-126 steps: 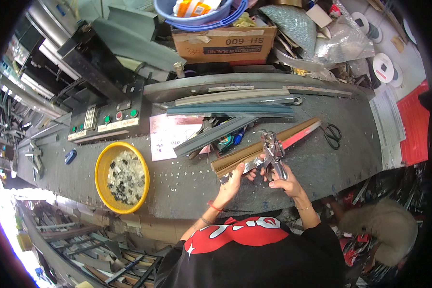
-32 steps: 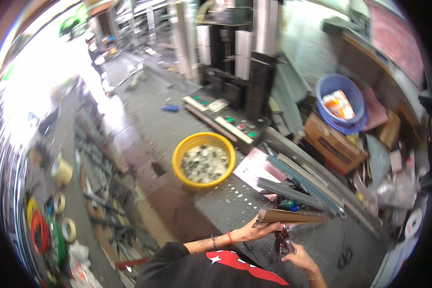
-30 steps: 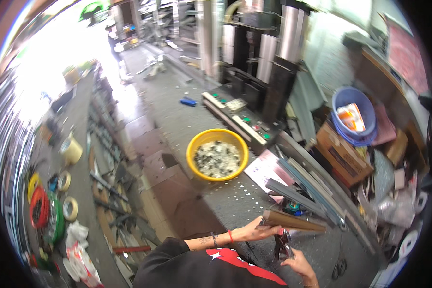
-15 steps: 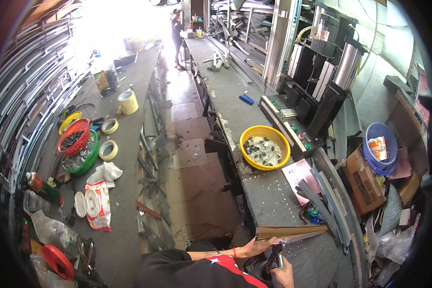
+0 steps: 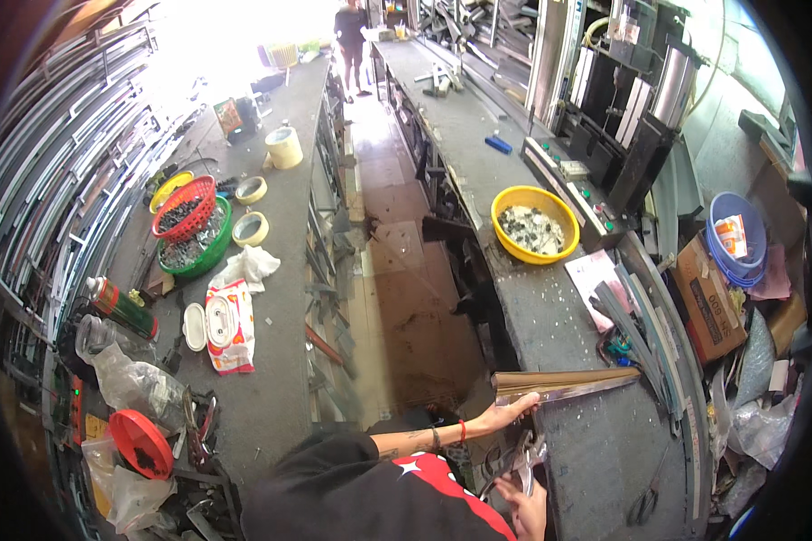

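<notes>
A long brown profile strip (image 5: 568, 383) with a shiny lower edge lies across the near end of the right bench, its left end over the bench edge. My left hand (image 5: 507, 413), a red band at its wrist, is closed on the strip near that end. Just below it, my right hand (image 5: 525, 507) grips a hand tool like pliers (image 5: 527, 455), with a silver head and dark handles. The tool's head points up toward the strip, close to my left fingers. Whether it touches the strip I cannot tell.
A yellow basin (image 5: 535, 225) of small parts stands on the right bench, beside a machine (image 5: 641, 126). More strips (image 5: 636, 334) lie to the right. The left bench holds tape rolls (image 5: 284, 148), wipes (image 5: 230, 325) and red and green baskets (image 5: 194, 252). A person (image 5: 350, 41) stands far off.
My view has shifted, so the benches sit differently. My left hand remains at the strip's end. The pliers-like tool has turned, and its silver head now shows plainly. The distant person appears nearer.
</notes>
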The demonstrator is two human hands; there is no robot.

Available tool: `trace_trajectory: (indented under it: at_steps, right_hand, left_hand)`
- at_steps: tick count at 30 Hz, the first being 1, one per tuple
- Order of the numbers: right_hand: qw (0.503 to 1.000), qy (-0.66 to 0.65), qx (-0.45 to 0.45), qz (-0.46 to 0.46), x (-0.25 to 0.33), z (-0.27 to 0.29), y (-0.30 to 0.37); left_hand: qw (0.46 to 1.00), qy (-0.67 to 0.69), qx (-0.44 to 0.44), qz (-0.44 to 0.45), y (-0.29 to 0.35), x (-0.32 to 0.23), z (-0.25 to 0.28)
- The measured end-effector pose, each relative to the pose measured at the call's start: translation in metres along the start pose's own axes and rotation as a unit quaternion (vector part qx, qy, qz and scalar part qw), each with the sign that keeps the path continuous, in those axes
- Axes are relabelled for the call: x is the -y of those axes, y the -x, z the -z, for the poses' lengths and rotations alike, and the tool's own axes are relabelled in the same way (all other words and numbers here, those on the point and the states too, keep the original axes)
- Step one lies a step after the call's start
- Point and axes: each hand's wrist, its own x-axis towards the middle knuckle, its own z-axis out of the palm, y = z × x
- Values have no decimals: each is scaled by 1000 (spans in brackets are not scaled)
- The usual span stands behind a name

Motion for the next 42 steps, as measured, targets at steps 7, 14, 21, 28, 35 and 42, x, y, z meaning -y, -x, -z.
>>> trace_trajectory:
  at_steps: [7,14,21,28,35,42]
  right_hand:
    - [967,193,-73,150,-1,33,21]
    - [930,-202,-256,167,13,102,17]
    - [896,183,-278,293,21,120,19]
    - [868,228,-265,352,116,70,-12]
    - [938,-184,-183,228,166,40,-171]
    - [971,-24,-119,207,242,-27,-335]
  left_hand:
    - [968,68,140,198,-43,-2,53]
    - [716,-626,81,-297,-45,-33,13]
    - [651,-696,106,-282,-121,-31,27]
    - [560,-670,135,-469,-191,-61,-10]
    - [565,-618,139,-529,-181,-46,39]
    - [832,-484,-156,-223,-154,-31,338]
